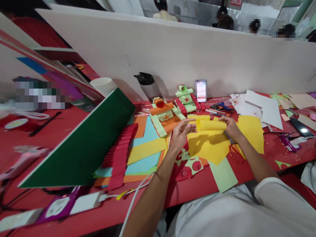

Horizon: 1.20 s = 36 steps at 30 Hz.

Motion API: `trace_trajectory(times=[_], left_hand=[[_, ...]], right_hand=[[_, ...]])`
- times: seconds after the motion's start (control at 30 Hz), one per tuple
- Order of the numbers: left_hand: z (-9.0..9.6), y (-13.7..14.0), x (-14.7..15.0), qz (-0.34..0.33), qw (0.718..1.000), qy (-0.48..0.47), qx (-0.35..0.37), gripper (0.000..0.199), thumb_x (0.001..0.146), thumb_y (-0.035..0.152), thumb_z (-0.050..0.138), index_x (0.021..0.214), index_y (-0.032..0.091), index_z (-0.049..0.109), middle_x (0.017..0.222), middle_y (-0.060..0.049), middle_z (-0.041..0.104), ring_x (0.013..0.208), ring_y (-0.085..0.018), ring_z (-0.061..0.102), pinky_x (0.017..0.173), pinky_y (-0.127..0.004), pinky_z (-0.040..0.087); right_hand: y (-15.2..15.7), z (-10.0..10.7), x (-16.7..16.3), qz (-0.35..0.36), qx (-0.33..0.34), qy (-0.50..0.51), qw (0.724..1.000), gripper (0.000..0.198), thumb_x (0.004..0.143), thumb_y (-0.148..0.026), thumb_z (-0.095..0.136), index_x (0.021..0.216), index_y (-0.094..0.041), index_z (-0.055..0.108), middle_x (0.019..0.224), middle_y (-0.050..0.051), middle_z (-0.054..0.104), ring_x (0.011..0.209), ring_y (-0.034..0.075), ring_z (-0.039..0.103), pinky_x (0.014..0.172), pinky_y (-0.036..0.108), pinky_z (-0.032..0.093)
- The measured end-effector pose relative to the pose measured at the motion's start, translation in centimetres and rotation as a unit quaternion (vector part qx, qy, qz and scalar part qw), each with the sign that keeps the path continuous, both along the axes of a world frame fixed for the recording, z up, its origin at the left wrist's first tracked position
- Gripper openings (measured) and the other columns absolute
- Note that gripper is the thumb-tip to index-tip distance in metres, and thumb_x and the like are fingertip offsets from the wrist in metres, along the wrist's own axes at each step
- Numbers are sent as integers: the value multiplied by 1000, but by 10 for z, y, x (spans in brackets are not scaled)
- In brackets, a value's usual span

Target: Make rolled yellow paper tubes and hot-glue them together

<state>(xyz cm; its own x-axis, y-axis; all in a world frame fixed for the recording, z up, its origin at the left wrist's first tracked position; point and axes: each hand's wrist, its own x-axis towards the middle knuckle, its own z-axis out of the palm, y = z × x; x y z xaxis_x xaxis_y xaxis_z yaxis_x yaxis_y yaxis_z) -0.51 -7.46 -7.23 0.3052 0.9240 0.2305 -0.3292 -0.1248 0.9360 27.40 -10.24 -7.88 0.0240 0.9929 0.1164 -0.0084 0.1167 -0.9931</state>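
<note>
Between my two hands a yellow paper roll (211, 125) is held level above the table. My left hand (182, 131) pinches its left end, and my right hand (230, 127) grips the right end. Beneath it lie large yellow sheets (209, 144) with the roll's shadow on them. Scissors with red and yellow handles (236, 153) rest on the sheets below my right hand. Just beyond my left hand stands an orange and green paper model (165, 117) with a star. Farther back is a similar green and red paper model (186, 99).
A green board (81, 144) leans at the left. Coloured sheets (145, 151) and a red pleated strip (120, 154) lie beside it. A dark bottle (149, 87) and a phone (201, 91) stand against the white partition (118, 42). A white cable (138, 191) crosses the front edge.
</note>
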Motion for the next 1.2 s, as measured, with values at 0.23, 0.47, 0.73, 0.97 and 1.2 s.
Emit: trace_trajectory(times=[0.23, 0.47, 0.73, 0.97, 1.2], left_hand=[[6, -1, 0, 5, 999, 36, 1, 59, 80, 69, 83, 104, 15, 82, 89, -10, 81, 84, -23, 79, 77, -33, 66], [9, -1, 0, 1, 998, 56, -17, 62, 73, 74, 85, 92, 15, 84, 86, -10, 81, 81, -23, 77, 78, -36, 67], [9, 0, 0, -29, 996, 64, -46, 54, 63, 63, 96, 84, 16, 83, 74, -3, 74, 68, -17, 70, 76, -36, 66], [15, -2, -1, -32, 994, 93, -53, 49, 65, 61, 94, 80, 17, 82, 72, -2, 73, 66, -15, 67, 72, -32, 65], [10, 1, 0, -39, 994, 95, -45, 52, 70, 67, 89, 82, 16, 81, 74, -3, 73, 68, -17, 68, 73, -33, 65]], right_hand=[[-5, 5, 2, -9, 2, -34, 999, 25, 67, -27, 85, 90, -21, 76, 88, 4, 80, 78, 21, 72, 69, 30, 57], [-4, 9, 3, -16, -2, -40, 999, 27, 62, -29, 92, 84, -22, 77, 85, 4, 80, 74, 20, 72, 65, 28, 57], [-4, 10, 8, -16, -3, -65, 998, 31, 61, -34, 94, 85, -22, 80, 85, 6, 81, 80, 24, 76, 69, 31, 60], [-4, 10, 10, -19, 5, -77, 997, 31, 60, -32, 96, 86, -21, 81, 83, 4, 81, 73, 21, 75, 71, 31, 61], [-4, 11, 11, -25, 13, -98, 995, 27, 63, -31, 93, 85, -21, 81, 85, 5, 81, 76, 21, 75, 73, 31, 61]])
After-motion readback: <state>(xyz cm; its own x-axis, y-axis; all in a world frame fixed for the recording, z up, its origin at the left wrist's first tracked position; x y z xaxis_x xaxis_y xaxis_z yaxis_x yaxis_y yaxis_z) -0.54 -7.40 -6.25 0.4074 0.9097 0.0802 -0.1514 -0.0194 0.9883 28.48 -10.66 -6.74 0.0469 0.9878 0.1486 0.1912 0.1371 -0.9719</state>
